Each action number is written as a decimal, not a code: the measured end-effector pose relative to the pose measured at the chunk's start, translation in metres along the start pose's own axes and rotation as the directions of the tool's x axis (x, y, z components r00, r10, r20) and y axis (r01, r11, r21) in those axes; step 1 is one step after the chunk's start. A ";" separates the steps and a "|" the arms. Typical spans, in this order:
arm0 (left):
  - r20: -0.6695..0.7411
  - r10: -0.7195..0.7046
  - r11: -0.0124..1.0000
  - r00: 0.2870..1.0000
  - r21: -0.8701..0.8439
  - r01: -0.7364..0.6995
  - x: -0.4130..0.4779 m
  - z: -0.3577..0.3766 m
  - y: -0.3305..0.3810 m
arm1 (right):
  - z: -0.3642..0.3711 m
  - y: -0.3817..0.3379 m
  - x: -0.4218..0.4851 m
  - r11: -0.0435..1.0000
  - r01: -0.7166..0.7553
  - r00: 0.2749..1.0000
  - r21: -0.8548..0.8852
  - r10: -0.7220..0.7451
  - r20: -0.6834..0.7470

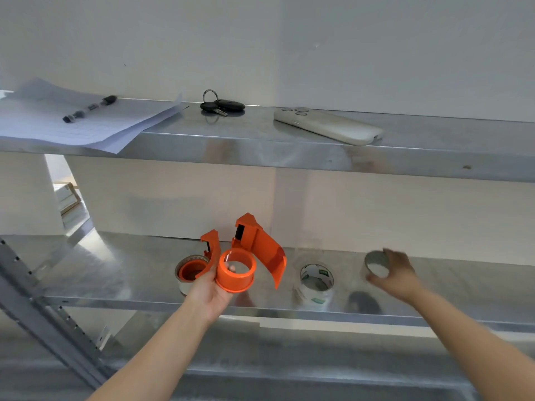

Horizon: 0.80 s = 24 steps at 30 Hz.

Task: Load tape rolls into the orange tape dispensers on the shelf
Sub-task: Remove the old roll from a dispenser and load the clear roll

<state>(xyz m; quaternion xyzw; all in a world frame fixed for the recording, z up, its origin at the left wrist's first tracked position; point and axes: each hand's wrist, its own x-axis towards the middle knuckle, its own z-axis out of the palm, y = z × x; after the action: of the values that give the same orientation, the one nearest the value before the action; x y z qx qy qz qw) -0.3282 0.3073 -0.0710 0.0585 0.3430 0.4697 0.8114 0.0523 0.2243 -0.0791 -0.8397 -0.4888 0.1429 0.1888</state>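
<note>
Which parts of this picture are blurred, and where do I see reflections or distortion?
Head view: the right hand and its tape roll are motion-blurred; the left hand holding the orange dispenser is sharp. The metal shelf mirrors the objects; its edges bow from the wide lens.

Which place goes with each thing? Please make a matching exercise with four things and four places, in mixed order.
Things:
1. empty orange dispenser
2. blurred tape roll
3. keys
4. pen

Places:
A. lying on the paper sheets
B. held in the left hand
C. held in the right hand
D. on the upper shelf, left of the phone

Pairs: 1-B, 2-C, 3-D, 4-A
</note>
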 end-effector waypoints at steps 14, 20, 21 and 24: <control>-0.073 -0.002 0.997 0.997 -0.072 -0.004 0.009 0.008 -0.003 | 0.044 -0.027 -0.005 0.933 0.226 0.974 -0.278 -0.212 0.082; -0.077 -0.002 0.997 0.997 -0.071 -0.004 0.006 0.011 -0.004 | 0.081 -0.083 -0.032 0.885 0.408 0.876 -0.223 -0.311 0.369; -0.080 0.003 0.998 0.997 -0.056 -0.008 0.005 0.011 -0.004 | 0.083 -0.085 -0.031 0.888 0.385 0.895 -0.253 -0.291 0.338; -0.091 0.022 1.000 0.996 0.007 -0.022 0.002 0.009 0.000 | 0.072 -0.092 -0.030 0.960 0.281 0.943 0.015 -0.279 0.184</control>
<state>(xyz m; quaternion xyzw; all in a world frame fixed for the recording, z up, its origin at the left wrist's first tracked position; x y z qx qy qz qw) -0.3216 0.3109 -0.0657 0.0434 0.3806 0.4797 0.7894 -0.0640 0.2522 -0.0995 -0.7461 -0.6191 0.1888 0.1562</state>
